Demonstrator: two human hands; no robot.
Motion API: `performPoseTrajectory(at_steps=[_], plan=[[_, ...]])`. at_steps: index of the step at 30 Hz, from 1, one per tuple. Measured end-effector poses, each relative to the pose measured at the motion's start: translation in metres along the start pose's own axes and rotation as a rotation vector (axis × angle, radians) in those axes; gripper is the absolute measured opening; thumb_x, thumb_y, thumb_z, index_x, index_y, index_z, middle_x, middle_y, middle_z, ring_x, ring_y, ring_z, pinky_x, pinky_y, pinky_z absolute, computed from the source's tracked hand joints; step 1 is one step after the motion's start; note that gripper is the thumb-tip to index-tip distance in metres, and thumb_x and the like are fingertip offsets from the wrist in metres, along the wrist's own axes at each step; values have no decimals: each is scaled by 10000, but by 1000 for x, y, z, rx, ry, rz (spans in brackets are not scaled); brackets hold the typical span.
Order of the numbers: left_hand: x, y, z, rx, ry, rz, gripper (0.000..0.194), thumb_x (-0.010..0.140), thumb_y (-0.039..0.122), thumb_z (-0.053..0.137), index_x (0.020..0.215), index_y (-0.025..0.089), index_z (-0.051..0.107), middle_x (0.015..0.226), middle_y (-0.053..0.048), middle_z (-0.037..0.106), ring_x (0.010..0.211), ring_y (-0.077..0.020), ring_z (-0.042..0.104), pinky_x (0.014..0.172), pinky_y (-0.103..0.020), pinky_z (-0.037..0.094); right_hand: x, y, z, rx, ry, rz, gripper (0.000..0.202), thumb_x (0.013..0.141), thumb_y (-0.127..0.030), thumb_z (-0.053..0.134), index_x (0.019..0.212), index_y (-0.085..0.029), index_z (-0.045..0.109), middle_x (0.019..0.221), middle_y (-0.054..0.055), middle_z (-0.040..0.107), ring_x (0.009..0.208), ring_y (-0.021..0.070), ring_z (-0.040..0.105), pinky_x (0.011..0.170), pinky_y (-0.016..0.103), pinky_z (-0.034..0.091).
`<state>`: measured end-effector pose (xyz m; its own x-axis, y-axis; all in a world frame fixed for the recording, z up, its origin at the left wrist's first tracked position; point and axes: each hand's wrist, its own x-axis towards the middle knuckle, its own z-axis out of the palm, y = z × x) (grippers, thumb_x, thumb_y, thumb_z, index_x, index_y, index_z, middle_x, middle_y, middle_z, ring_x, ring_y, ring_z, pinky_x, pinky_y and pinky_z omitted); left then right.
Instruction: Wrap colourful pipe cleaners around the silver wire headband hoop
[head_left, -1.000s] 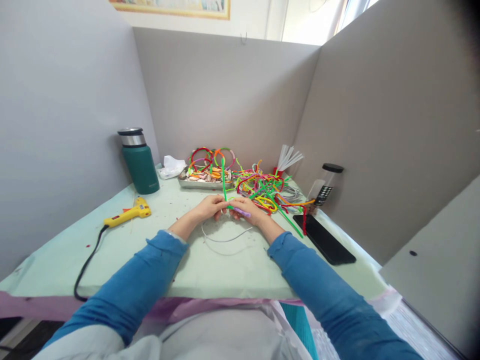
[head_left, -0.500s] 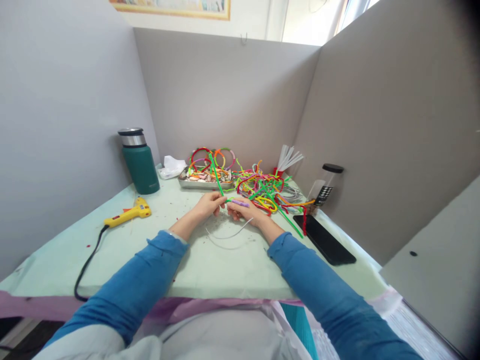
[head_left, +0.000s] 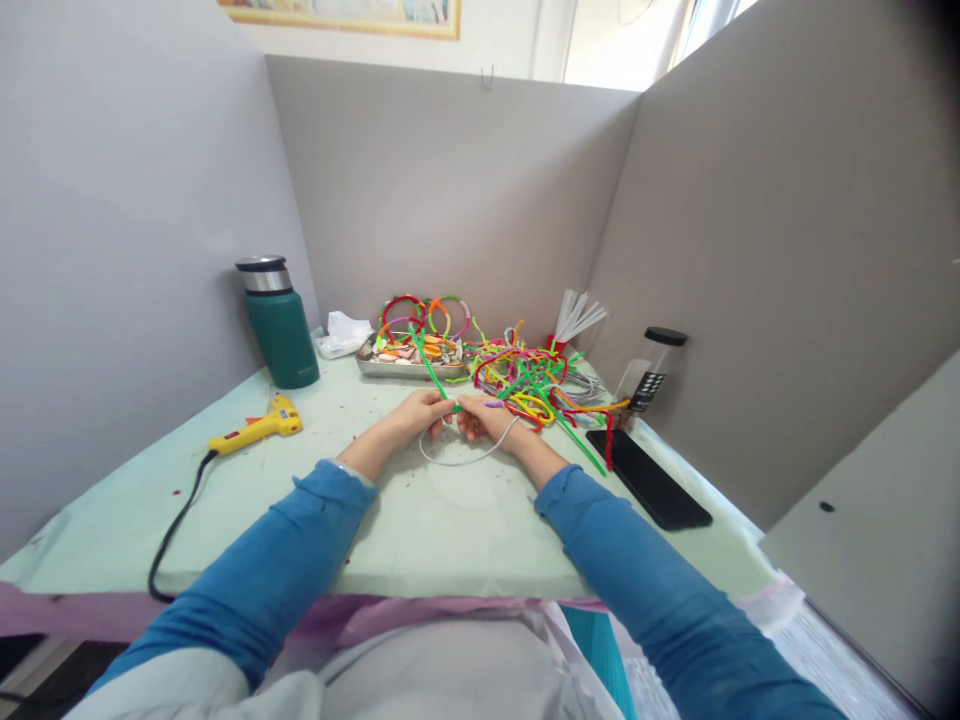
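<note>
Over the middle of the table, my two hands meet at a thin pale hoop [head_left: 466,463], whose bare curve hangs below them. A green pipe cleaner [head_left: 430,368] rises from between the fingertips, its long free end leaning up and left toward the tray. My left hand [head_left: 424,412] is closed, with thumb and finger pinching the pipe cleaner where it meets the hoop. Fingers curled, my right hand [head_left: 484,420] grips the hoop's wrapped part; a bit of purple wrapping [head_left: 493,404] shows beside it. The fingers hide the exact joint.
A metal tray [head_left: 409,371] of colourful pieces, with finished rings behind, stands at the back beside heaped pipe cleaners [head_left: 517,370]. Leftward are a yellow glue gun [head_left: 255,430] and green bottle [head_left: 281,335]; rightward, a phone [head_left: 649,480] and clear bottle [head_left: 651,370]. Grey partitions surround the table.
The green pipe cleaner's free end has dropped slightly and swung left. My right hand has shifted over the wrapping, hiding most of the purple. The hoop's bare curve has tilted.
</note>
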<state>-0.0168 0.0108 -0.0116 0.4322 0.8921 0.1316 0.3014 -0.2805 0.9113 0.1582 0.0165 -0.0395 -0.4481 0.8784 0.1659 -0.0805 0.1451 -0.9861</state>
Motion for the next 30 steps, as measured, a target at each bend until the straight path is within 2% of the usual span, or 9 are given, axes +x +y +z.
performPoseTrajectory(at_steps=[8,13,17,23,26,30], plan=[[4,-8,-1,-174,-61,-126,382,748,508,646,675,143,559,446,16,492,372,-81,436,405,-218,332,-3,-3,3,-24,3,2,365,759,-511,629,707,-150,601,573,-9,593,439,74,499,435,207,389],[4,-1,-1,-259,-23,-250,291,761,390,653,671,123,580,515,-5,557,366,-64,430,371,-208,276,-5,-3,2,-109,2,-58,379,794,-514,577,677,-154,595,560,-3,581,443,79,492,424,201,366],[1,5,-1,-313,-1,-299,252,753,341,670,692,112,587,564,-10,586,387,-61,457,382,-201,291,-7,-5,3,-156,3,-92,391,804,-508,561,654,-149,595,544,-2,571,429,78,478,421,205,354],[-1,6,2,-266,9,-249,332,736,425,684,674,127,552,551,12,562,348,-54,411,387,-226,355,-6,-4,3,-61,9,-50,376,771,-515,611,688,-148,603,587,-1,595,438,79,503,430,208,379],[1,3,3,-220,82,-194,360,712,447,703,658,138,527,538,17,551,339,-56,416,380,-227,358,-4,-1,1,-47,17,-39,373,764,-508,629,693,-142,605,596,5,607,437,78,512,431,209,386],[2,4,4,-158,172,-106,362,664,432,740,692,140,529,622,-3,612,352,-63,454,380,-223,364,-1,1,0,-22,30,-20,366,759,-497,639,692,-139,603,580,0,606,421,76,512,423,206,382]])
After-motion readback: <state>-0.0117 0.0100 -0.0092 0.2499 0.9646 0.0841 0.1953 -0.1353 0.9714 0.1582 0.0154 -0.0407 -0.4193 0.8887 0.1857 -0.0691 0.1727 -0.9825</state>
